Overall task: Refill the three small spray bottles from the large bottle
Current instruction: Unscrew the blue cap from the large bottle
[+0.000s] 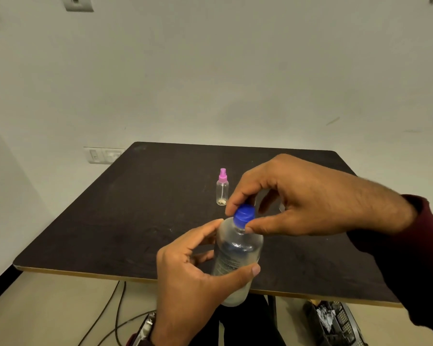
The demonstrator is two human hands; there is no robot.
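My left hand (193,275) grips the body of the large clear bottle (238,250), holding it upright over the table's near edge. My right hand (308,196) pinches its blue cap (244,214) between thumb and fingers. One small clear spray bottle with a pink top (222,188) stands upright on the dark table (135,211), just beyond the hands. Another clear item shows faintly behind my right hand; I cannot tell what it is.
The table stands against a white wall with a socket plate (103,155) at its far left corner. Cables (110,310) run on the floor below, and a black mesh basket (335,323) sits under the table's right side.
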